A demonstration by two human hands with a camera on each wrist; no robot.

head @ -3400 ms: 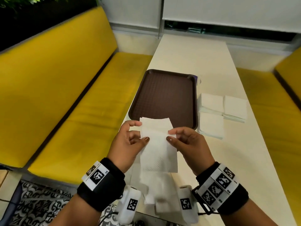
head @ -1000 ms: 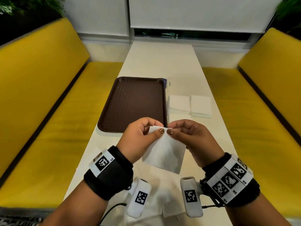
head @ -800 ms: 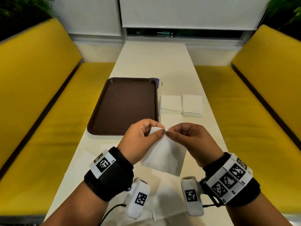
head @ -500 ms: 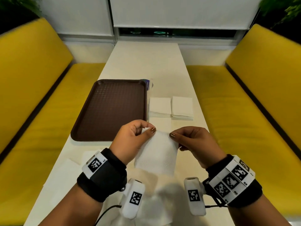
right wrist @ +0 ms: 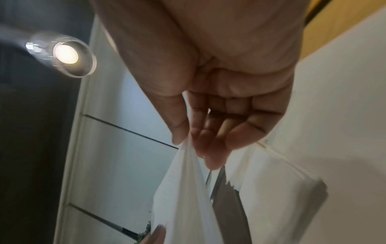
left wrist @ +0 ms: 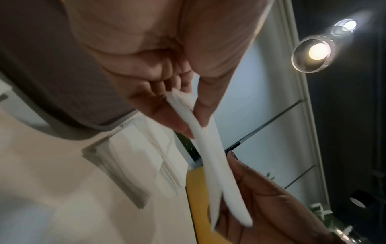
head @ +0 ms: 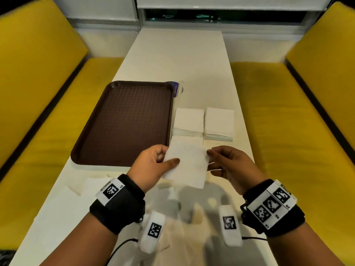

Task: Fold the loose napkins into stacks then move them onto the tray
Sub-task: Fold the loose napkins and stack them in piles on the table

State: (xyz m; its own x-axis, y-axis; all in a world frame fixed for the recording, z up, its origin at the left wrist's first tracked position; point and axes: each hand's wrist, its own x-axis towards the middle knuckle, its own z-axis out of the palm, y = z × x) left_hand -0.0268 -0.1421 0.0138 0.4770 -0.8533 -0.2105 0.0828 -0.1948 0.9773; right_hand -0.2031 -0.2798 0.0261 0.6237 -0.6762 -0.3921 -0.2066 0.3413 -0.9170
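long white table [head: 180, 60] flanked by yellow benches [head: 38, 96], brown tray [head: 123, 123] lying bare at its left edge. held above the table just nearer than the tray: folded napkin [head: 185, 166], pinched on one side by left hand [head: 151, 167], on the other by right hand [head: 230, 166]. worth aligning corners before pressing onto the stacks [head: 203, 124] just right of the tray. loose napkins [head: 76, 191] nearer than the tray; open room beyond it.

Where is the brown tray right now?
In the head view, the brown tray lies on the white table, on its left half, with the folded napkin stacks close beside its right edge.
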